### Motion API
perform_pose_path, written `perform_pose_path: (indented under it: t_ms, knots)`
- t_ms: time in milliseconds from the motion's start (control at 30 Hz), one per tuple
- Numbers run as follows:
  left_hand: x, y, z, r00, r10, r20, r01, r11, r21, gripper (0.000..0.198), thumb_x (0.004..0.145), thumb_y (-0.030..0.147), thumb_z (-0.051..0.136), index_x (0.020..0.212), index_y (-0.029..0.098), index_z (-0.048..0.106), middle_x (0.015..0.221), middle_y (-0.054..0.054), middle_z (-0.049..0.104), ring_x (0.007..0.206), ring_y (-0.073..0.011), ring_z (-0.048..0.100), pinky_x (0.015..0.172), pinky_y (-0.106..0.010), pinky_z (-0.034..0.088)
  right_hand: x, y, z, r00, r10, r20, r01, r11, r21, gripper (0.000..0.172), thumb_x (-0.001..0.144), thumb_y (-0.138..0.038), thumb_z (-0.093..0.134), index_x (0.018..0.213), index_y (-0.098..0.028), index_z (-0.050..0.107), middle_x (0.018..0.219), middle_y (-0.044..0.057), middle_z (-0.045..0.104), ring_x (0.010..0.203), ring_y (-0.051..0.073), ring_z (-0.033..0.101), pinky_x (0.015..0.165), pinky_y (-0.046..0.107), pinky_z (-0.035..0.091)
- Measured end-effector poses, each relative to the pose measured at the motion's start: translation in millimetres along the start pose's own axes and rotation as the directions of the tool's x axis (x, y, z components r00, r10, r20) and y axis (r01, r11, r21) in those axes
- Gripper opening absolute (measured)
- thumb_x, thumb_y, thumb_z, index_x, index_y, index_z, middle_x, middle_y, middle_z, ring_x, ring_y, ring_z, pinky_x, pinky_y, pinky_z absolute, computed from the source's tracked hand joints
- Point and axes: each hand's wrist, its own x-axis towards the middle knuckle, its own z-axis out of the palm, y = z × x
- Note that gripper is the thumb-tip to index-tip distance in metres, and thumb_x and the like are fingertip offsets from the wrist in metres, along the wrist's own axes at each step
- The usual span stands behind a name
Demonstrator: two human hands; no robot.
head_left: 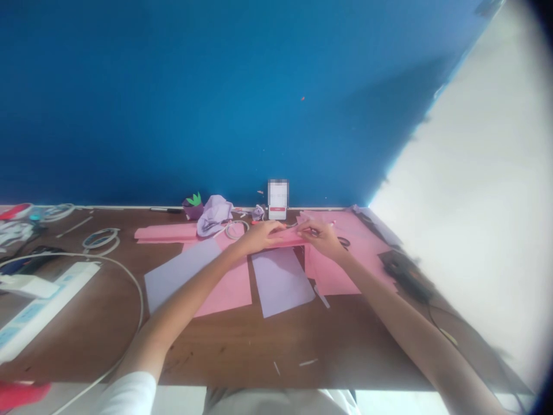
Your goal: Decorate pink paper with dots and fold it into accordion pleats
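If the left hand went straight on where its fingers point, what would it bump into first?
Most likely the right hand, which faces the left hand across the pink paper between them; the blur leaves their exact depth unclear.

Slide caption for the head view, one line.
Left hand and right hand at pink paper, phone upright behind, lilac sheets in front.

The brown table (216, 351) bears pink paper (233, 288), a lavender sheet (283, 282) and, at left, a white power strip (45, 316).
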Motion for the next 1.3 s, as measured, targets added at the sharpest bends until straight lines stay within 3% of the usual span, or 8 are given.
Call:
perform_pose_path:
  t_ms: [200, 333, 667, 1000, 1300]
  knots:
    - [2, 3, -1.2, 0.994, 0.010, -0.111, -0.016, 0.998, -0.054, 0.029, 0.085, 0.040, 0.057, 0.104, 0.021, 0.064, 0.109, -0.004, 0.066, 0.100, -0.0199, 0.060, 0.089, -0.031, 0.045, 0, 2, -1, 0.999, 0.034, -0.016, -0.034, 0.999, 0.013, 0.016, 0.081, -0.038, 0.065, 0.081, -0.022, 0.068, 0.086, 0.005, 0.069, 0.083, 0.020, 0.062, 0.075, 0.033, 0.047]
    - [1, 5, -1.8, 0.995, -0.010, -0.097, 0.002, 0.996, -0.087, 0.025, 0.086, 0.038, 0.056, 0.101, 0.019, 0.063, 0.106, -0.004, 0.067, 0.098, -0.0192, 0.061, 0.089, -0.031, 0.045, 1, 3, -2, 1.000, 0.005, 0.001, -0.005, 1.000, 0.007, 0.019, 0.082, -0.041, 0.064, 0.082, -0.022, 0.067, 0.088, 0.005, 0.068, 0.084, 0.020, 0.061, 0.077, 0.035, 0.047]
    - [-1, 10, -5.1, 0.999, -0.010, -0.040, 0.008, 0.999, -0.047, 0.024, 0.087, 0.038, 0.052, 0.101, 0.020, 0.061, 0.109, -0.004, 0.066, 0.099, -0.0207, 0.061, 0.089, -0.032, 0.045, 0, 1, -1, 0.998, -0.029, 0.059, 0.035, 0.995, -0.093, 0.030, 0.079, -0.042, 0.066, 0.106, -0.027, 0.067, 0.105, 0.006, 0.068, 0.099, 0.026, 0.061, 0.083, 0.039, 0.047]
    - [-3, 12, -6.1, 1.000, -0.019, 0.002, 0.019, 0.997, -0.073, 0.024, 0.088, 0.038, 0.052, 0.102, 0.021, 0.060, 0.107, -0.004, 0.066, 0.093, -0.0200, 0.062, 0.085, -0.031, 0.045, 0, -4, 1, 0.998, 0.030, 0.046, -0.031, 0.999, 0.031, 0.027, 0.078, -0.044, 0.068, 0.094, -0.023, 0.070, 0.096, 0.007, 0.069, 0.093, 0.024, 0.063, 0.082, 0.038, 0.049]
    - [0, 8, -0.8, 1.000, 0.008, 0.013, -0.007, 0.997, -0.078, 0.033, 0.091, 0.041, 0.046, 0.106, 0.020, 0.066, 0.108, -0.006, 0.068, 0.095, -0.0198, 0.062, 0.086, -0.029, 0.045, 0, -7, 1, 0.998, 0.047, 0.043, -0.047, 0.999, 0.011, 0.024, 0.080, -0.046, 0.065, 0.083, -0.022, 0.069, 0.086, 0.006, 0.068, 0.080, 0.020, 0.061, 0.072, 0.035, 0.048]
